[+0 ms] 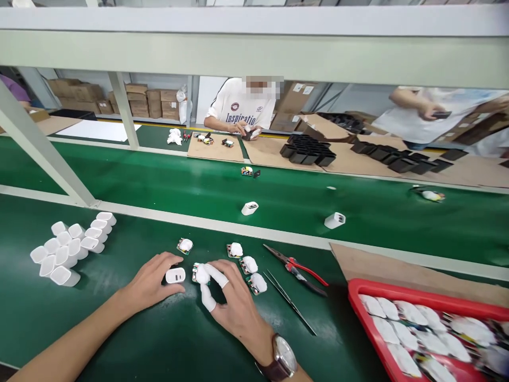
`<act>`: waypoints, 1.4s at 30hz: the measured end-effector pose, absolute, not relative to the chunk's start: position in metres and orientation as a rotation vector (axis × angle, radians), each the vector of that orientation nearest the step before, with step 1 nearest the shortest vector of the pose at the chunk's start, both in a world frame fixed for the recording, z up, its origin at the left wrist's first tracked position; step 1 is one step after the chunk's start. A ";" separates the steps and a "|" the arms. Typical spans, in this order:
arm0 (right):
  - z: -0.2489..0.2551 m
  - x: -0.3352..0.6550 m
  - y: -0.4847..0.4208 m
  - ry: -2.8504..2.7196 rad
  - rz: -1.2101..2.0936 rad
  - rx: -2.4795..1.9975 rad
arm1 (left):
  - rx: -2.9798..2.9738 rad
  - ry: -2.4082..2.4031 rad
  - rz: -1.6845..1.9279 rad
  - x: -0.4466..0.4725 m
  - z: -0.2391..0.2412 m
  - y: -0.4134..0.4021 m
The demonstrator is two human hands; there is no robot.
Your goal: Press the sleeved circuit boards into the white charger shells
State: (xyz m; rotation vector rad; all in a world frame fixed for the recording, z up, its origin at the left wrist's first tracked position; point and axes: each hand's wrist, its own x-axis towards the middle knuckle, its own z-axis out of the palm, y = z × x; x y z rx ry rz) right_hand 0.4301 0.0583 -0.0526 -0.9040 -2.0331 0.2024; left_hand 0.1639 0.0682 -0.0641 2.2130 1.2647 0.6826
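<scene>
My left hand point(153, 278) has thumb and fingers around a white charger housing point(175, 275), whose end with two dark slots faces up. Just right of it, my right hand point(238, 300) pinches a small circuit board point(201, 274) topped with a white pad, using a thumb and forefinger in white finger cots. The board and the housing are a short gap apart. One similar board point(185, 245) lies beyond my hands. Several more boards point(249, 265) lie beside my right hand's knuckles.
White housings point(63, 254) stand grouped at left. Pliers point(296, 269) and tweezers point(290, 302) lie right of my hand. A red tray point(360, 305) of padded boards is at lower right. A green belt point(191, 191) carries housings and boards. Across it, a person point(242, 109) handles a dark part.
</scene>
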 end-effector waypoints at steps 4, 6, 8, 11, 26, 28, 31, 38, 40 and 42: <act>-0.051 0.431 0.056 -2.014 0.212 -0.897 | 2.155 1.205 0.570 0.162 -0.057 0.068; -0.051 0.429 0.055 -2.006 0.256 -0.858 | 2.141 1.136 0.562 0.164 -0.055 0.068; -0.052 0.427 0.053 -2.012 0.307 -0.826 | 2.151 1.104 0.604 0.167 -0.055 0.067; -0.053 0.427 0.048 -2.082 0.288 -0.822 | 2.146 1.110 0.705 0.173 -0.057 0.064; -0.060 0.428 0.044 -2.243 0.134 -0.831 | 2.191 1.104 0.692 0.176 -0.056 0.061; -0.060 0.429 0.045 -2.249 0.147 -0.818 | 2.203 1.093 0.690 0.176 -0.055 0.061; -0.058 0.430 0.046 -2.236 0.157 -0.783 | 2.215 1.082 0.687 0.177 -0.052 0.061; -0.054 0.427 0.047 -2.285 0.160 -0.772 | 2.218 1.047 0.661 0.180 -0.051 0.059; -0.053 0.427 0.047 -2.301 0.183 -0.782 | 2.216 1.071 0.653 0.180 -0.053 0.058; -0.051 0.427 0.046 -2.283 0.239 -0.804 | 2.191 1.133 0.619 0.180 -0.054 0.057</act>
